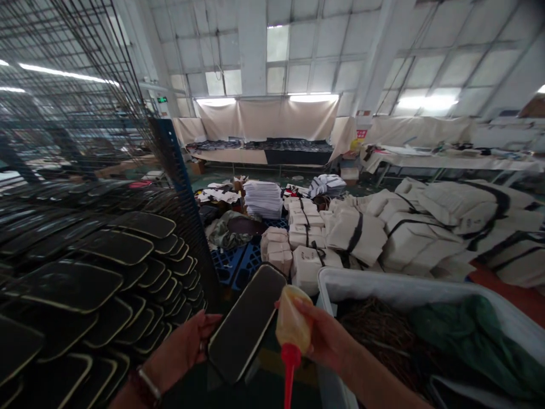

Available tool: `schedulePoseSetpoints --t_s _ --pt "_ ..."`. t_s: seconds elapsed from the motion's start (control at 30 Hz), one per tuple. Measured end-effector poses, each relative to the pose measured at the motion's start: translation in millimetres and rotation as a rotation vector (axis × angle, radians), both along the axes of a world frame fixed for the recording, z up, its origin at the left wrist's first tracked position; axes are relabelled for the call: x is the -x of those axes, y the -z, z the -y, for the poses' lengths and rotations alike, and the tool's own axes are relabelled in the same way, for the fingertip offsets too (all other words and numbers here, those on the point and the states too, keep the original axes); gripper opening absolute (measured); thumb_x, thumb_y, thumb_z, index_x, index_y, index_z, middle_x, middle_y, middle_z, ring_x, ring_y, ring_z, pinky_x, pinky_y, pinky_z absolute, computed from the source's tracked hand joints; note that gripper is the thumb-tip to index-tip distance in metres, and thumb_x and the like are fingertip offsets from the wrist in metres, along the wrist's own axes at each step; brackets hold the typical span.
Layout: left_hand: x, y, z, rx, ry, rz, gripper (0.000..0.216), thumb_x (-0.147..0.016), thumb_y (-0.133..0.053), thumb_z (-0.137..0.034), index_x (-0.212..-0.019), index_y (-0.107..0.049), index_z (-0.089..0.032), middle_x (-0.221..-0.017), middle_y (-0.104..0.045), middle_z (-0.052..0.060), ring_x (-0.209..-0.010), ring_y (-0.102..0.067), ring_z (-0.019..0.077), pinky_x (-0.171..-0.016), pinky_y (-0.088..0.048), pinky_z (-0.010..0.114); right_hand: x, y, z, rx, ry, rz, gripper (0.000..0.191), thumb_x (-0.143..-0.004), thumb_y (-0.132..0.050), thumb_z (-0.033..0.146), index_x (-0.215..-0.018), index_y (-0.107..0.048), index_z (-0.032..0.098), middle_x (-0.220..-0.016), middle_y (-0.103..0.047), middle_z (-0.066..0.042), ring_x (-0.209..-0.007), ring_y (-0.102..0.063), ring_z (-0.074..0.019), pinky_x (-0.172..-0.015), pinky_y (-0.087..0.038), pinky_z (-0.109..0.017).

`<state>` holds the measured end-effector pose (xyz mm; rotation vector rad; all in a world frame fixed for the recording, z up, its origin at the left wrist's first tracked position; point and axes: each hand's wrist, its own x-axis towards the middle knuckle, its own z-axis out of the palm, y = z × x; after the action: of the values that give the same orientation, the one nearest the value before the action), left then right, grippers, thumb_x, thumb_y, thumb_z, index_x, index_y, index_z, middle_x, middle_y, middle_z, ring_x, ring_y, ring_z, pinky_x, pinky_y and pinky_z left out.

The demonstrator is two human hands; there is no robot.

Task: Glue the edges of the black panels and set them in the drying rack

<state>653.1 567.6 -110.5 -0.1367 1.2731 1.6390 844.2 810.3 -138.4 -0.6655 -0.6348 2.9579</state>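
Note:
My left hand (193, 343) is at the left edge of a flat black panel (247, 324) with rounded corners and a pale rim. It grips the panel, which tilts up to the right in front of me; part of the fingers is hidden. My right hand (319, 332) is closed around a squeeze bottle (293, 321) of yellowish liquid. The bottle is upside down, its red nozzle (289, 369) pointing downward, just right of the panel. A fingertip of the right hand comes close to the panel's right edge; contact is unclear.
Similar black panels (114, 250) fill a wire rack with a blue post (181, 170) on my left. A white bin (383, 278) with brown strands and green cloth stands at right. Strapped off-white bundles (357, 230) and a white stack (263, 199) lie ahead on blue pallets (225, 264).

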Motion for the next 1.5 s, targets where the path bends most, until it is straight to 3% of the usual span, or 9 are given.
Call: schedulePoseSetpoints --t_s 0.1,0.2,0.33,0.57,0.7,0.83,1.03,1.27,1.5 --pt "6 -22.6 -11 0.029 0.281 -0.218 0.016 -0.082 -0.077 -0.021 -0.096 -0.077 -0.014 -0.090 -0.079 0.013 -0.076 -0.074 0.0226 -0.065 -0.056 0.027 7 -4.3 3 -0.038 -0.060 0.008 0.060 -0.075 -0.094 0.034 -0.115 -0.067 -0.001 -0.101 -0.073 -0.020 -0.087 -0.073 -0.0287 -0.078 -0.062 -0.035" --pt "3 -33.2 -25 0.001 0.418 -0.315 0.025 -0.071 -0.079 -0.010 -0.095 -0.075 -0.015 -0.092 -0.080 0.010 -0.081 -0.075 0.0244 -0.075 -0.058 0.032 12 -5.5 9 -0.068 -0.083 0.001 0.059 -0.074 -0.095 0.035 -0.115 -0.068 0.002 -0.105 -0.073 -0.019 -0.091 -0.073 -0.0282 -0.080 -0.062 -0.037" --pt "2 -37.6 -22 0.017 0.397 -0.357 0.029 -0.066 -0.074 -0.006 -0.093 -0.072 -0.016 -0.092 -0.080 0.009 -0.083 -0.075 0.0265 -0.081 -0.058 0.037 7 -13.0 0 -0.120 0.011 -0.015 0.059 -0.075 -0.095 0.042 -0.117 -0.069 0.010 -0.112 -0.072 -0.017 -0.094 -0.072 -0.0266 -0.079 -0.062 -0.036" --pt "10 -45.2 15 -0.004 0.579 -0.412 0.033 -0.069 -0.074 -0.014 -0.101 -0.073 -0.020 -0.107 -0.080 0.004 -0.099 -0.073 0.0275 -0.088 -0.057 0.036 2 -61.0 -53 -0.458 0.435 -0.092 0.049 -0.070 -0.097 0.045 -0.106 -0.073 0.021 -0.101 -0.073 -0.009 -0.080 -0.070 -0.0242 -0.051 -0.058 -0.023" --pt "5 -53.3 20 0.034 0.635 -0.437 0.034 -0.071 -0.073 -0.017 -0.105 -0.074 -0.021 -0.112 -0.079 0.004 -0.106 -0.071 0.0306 -0.091 -0.056 0.038 10 -80.8 -55 -0.703 0.497 -0.208 0.037 -0.078 -0.092 0.041 -0.103 -0.075 0.020 -0.091 -0.070 -0.006 -0.073 -0.066 -0.0218 -0.049 -0.058 -0.023" --pt "1 -58.0 23 0.047 0.638 -0.462 0.035 -0.070 -0.073 -0.021 -0.105 -0.076 -0.023 -0.116 -0.078 0.004 -0.109 -0.070 0.0329 -0.095 -0.056 0.042 15 -90.0 -47 -0.758 0.483 -0.254 0.041 -0.073 -0.096 0.037 -0.104 -0.076 0.020 -0.089 -0.068 -0.005 -0.068 -0.062 -0.0194 -0.047 -0.057 -0.023" --pt "2 -53.6 28 0.043 0.571 -0.423 0.037 -0.072 -0.076 -0.022 -0.109 -0.078 -0.025 -0.113 -0.079 0.004 -0.103 -0.072 0.0307 -0.087 -0.058 0.037 11 -85.6 -44 -0.741 0.563 -0.230 0.038 -0.070 -0.099 0.032 -0.100 -0.078 0.022 -0.091 -0.070 -0.004 -0.078 -0.065 -0.0165 -0.067 -0.059 -0.019" --pt "2 -42.9 27 -0.026 0.524 -0.354 0.039 -0.074 -0.076 -0.015 -0.112 -0.078 -0.025 -0.114 -0.079 0.004 -0.104 -0.072 0.0274 -0.090 -0.057 0.034 10 -62.2 -41 -0.673 0.667 -0.135 0.037 -0.073 -0.096 0.040 -0.097 -0.076 0.019 -0.081 -0.067 -0.003 -0.061 -0.061 -0.0162 -0.044 -0.054 -0.019" --pt "-4 -38.0 21 -0.064 0.474 -0.307 0.035 -0.071 -0.080 -0.018 -0.105 -0.079 -0.024 -0.108 -0.080 0.005 -0.097 -0.074 0.0271 -0.086 -0.058 0.034 8 -51.8 -36 -0.635 0.710 -0.073 0.042 -0.069 -0.098 0.041 -0.094 -0.074 0.017 -0.081 -0.066 -0.004 -0.065 -0.063 -0.0181 -0.045 -0.056 -0.021"
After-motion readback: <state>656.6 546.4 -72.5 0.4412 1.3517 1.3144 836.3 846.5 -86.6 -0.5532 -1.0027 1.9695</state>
